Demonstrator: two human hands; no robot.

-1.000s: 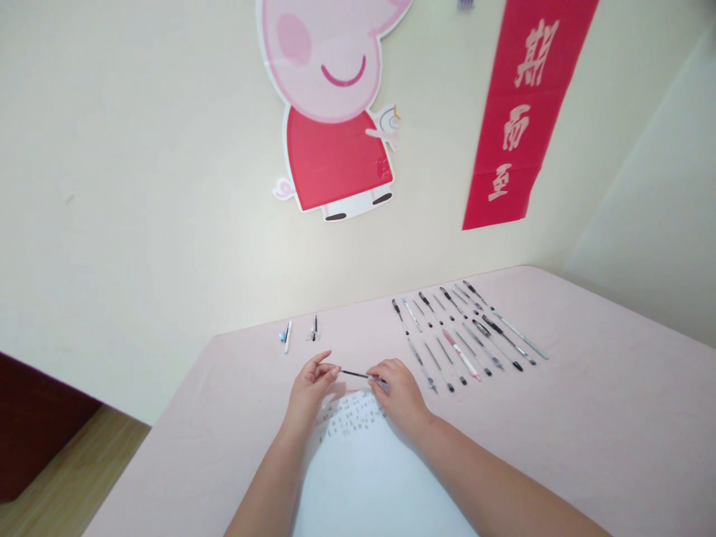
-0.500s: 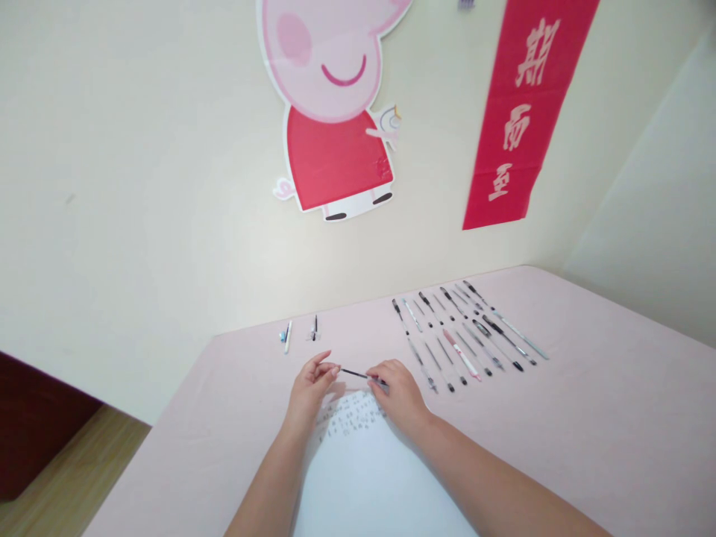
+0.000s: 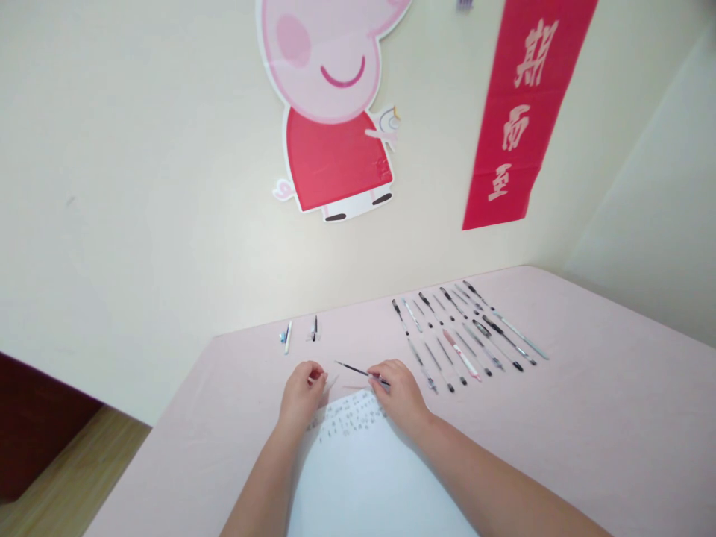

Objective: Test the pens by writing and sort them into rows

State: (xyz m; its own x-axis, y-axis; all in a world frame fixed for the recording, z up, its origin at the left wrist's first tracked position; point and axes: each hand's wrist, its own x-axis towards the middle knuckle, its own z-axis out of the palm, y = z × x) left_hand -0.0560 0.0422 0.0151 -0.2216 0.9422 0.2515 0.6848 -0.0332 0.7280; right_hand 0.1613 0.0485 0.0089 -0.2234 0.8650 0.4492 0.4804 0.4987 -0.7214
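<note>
My right hand (image 3: 394, 384) is closed on a thin dark pen refill (image 3: 353, 368), whose narrow pale tip points left toward my other hand. Part of a greyish piece shows under the right fingers, mostly hidden. My left hand (image 3: 305, 388) is apart from the refill, its fingers pinched together. A small pale, see-through sliver (image 3: 334, 380) shows by the left fingertips; what it is I cannot make out. Below both hands lies a white paper sheet (image 3: 369, 477) with rows of handwriting along its far edge.
Several pens and refills (image 3: 459, 354) lie in two slanted rows on the right of the pink-covered table (image 3: 604, 418). A white pen (image 3: 289, 337) and a small dark pen part (image 3: 315, 328) lie at the back left. Behind stands the wall (image 3: 195, 186).
My left hand has come away from the refill's tip, moving slightly left and down, and its fingers have curled in. The right hand still holds the refill in nearly the same place.
</note>
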